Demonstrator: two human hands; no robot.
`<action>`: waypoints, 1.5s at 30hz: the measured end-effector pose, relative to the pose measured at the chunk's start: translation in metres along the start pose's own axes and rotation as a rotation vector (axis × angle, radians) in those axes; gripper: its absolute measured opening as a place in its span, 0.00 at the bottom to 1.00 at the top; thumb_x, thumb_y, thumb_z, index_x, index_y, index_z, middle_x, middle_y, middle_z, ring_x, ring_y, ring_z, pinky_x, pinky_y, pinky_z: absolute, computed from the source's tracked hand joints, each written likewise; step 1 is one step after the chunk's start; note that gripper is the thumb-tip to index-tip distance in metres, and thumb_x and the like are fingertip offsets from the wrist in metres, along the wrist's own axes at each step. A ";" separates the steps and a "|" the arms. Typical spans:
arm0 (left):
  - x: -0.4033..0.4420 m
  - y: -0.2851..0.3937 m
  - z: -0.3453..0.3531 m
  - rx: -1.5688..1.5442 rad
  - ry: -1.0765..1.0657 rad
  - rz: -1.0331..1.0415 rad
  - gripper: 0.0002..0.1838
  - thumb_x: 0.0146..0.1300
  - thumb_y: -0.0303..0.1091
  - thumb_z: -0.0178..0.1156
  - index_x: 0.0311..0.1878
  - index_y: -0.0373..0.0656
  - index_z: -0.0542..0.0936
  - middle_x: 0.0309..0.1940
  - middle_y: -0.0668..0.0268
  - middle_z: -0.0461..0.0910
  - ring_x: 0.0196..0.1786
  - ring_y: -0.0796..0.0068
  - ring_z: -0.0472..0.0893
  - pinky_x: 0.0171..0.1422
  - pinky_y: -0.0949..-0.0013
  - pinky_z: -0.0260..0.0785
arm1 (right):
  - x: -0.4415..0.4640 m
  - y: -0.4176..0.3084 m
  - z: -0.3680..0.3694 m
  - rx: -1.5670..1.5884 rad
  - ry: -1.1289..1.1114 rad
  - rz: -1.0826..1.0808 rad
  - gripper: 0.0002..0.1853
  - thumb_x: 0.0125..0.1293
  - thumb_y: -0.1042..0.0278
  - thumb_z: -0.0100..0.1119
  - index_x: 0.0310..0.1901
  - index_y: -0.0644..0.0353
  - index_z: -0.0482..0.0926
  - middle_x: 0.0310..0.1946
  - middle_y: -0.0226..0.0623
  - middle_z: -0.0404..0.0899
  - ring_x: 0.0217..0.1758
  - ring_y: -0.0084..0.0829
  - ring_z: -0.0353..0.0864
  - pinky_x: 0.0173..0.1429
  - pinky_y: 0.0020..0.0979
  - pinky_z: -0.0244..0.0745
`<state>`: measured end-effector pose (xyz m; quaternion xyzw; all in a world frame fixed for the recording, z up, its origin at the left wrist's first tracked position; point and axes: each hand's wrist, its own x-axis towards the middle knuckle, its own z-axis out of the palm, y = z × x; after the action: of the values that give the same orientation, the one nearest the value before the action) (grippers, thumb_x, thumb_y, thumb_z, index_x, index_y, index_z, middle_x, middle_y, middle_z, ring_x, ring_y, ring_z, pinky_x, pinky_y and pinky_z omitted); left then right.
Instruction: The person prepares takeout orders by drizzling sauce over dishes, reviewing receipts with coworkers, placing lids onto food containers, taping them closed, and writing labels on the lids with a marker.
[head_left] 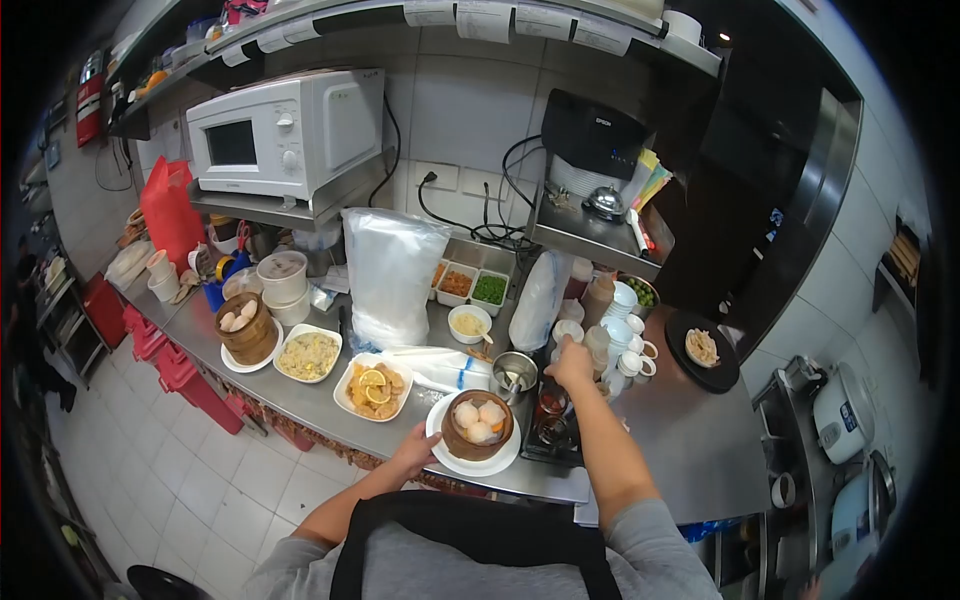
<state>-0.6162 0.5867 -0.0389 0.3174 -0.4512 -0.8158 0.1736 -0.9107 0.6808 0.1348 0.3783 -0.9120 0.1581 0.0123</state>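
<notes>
My left hand point(412, 452) grips the left rim of a white plate point(437, 420) at the counter's front edge. On that plate stands a round bamboo steamer point(457, 447) with several pale dumplings point(478, 418) inside. My right hand point(571, 364) reaches forward among sauce bottles and small white cups, its fingers closed near a clear, pale container point(568, 330). Whatever they hold, if anything, is hidden. Just left of this hand is a metal pot point(514, 374) with a utensil in it. Dark sauce jars point(551, 402) sit below my right wrist.
Left along the steel counter point(655, 440) are a lemon-topped dish point(374, 388), fried rice point(307, 356) and another steamer point(248, 335). Behind stand plastic bags point(390, 280) and topping tubs point(489, 288). A black tray point(722, 372) holds a small bowl at right. A microwave point(290, 135) and printer shelf overhang.
</notes>
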 end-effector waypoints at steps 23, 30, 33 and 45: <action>-0.009 0.031 -0.014 0.047 -0.081 -0.061 0.22 0.66 0.24 0.46 0.63 0.44 0.56 0.51 0.56 0.71 0.45 0.62 0.79 0.40 0.60 0.81 | -0.170 -0.038 -0.038 0.487 -0.024 -0.113 0.31 0.43 0.58 0.72 0.50 0.54 0.71 0.39 0.39 0.80 0.42 0.37 0.80 0.47 0.34 0.71; -0.010 0.038 -0.018 0.055 -0.151 -0.094 0.22 0.67 0.24 0.46 0.62 0.46 0.56 0.50 0.57 0.70 0.46 0.63 0.79 0.43 0.60 0.80 | -0.172 -0.061 -0.013 -0.130 -0.151 -0.205 0.27 0.42 0.60 0.69 0.47 0.50 0.72 0.32 0.41 0.79 0.38 0.43 0.80 0.40 0.40 0.73; -0.010 0.040 -0.019 0.037 -0.162 -0.106 0.22 0.67 0.25 0.46 0.62 0.48 0.56 0.51 0.57 0.70 0.46 0.63 0.79 0.43 0.59 0.80 | -0.166 -0.082 -0.012 -0.312 -0.269 -0.181 0.28 0.42 0.60 0.69 0.47 0.49 0.71 0.31 0.41 0.79 0.37 0.41 0.80 0.38 0.39 0.73; -0.023 0.053 -0.028 -0.024 -0.211 -0.153 0.24 0.66 0.25 0.47 0.64 0.48 0.55 0.51 0.58 0.70 0.45 0.63 0.79 0.44 0.59 0.78 | -0.189 -0.085 -0.062 -0.394 -0.150 -0.127 0.23 0.42 0.66 0.67 0.44 0.49 0.74 0.32 0.36 0.78 0.36 0.37 0.81 0.37 0.37 0.74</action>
<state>-0.5810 0.5541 0.0033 0.2613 -0.4316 -0.8609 0.0661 -0.7224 0.7725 0.1910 0.4362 -0.8979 -0.0529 0.0281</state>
